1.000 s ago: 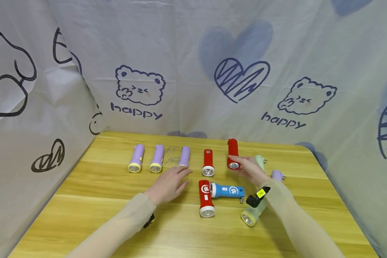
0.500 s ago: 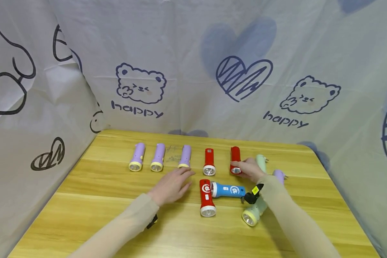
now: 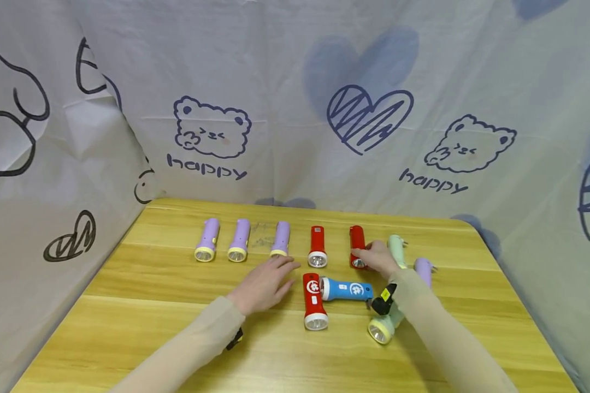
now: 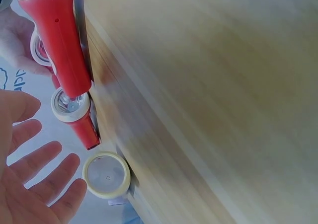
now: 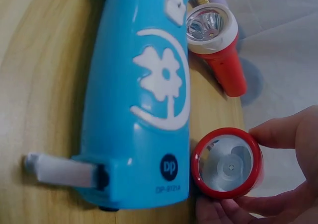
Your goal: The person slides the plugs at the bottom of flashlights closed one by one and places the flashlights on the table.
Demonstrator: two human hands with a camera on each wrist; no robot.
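Note:
My right hand (image 3: 381, 258) grips an all-red flashlight (image 3: 357, 237) at the back of the table, its lens facing me. In the right wrist view, thumb and fingers lie on opposite sides of the red lens ring (image 5: 195, 165). My left hand (image 3: 260, 285) rests low over the table, fingers loosely spread and holding nothing. Its fingertips are close to the yellow head of a purple flashlight (image 3: 282, 236). Right of that stands a red flashlight with a white head (image 3: 317, 240), in line with the one my right hand grips.
Two more purple flashlights (image 3: 210, 234) lie at the back left. Between my hands are a patterned red flashlight (image 3: 313, 300) and a sideways blue flashlight (image 3: 346, 290). Green flashlights (image 3: 381, 329) and a purple one (image 3: 423, 270) lie around my right forearm. A printed cloth (image 3: 285, 109) hangs behind.
My right hand has lowered the all-red flashlight toward the table, bringing it level with the white-headed red one. The left hand has barely moved.

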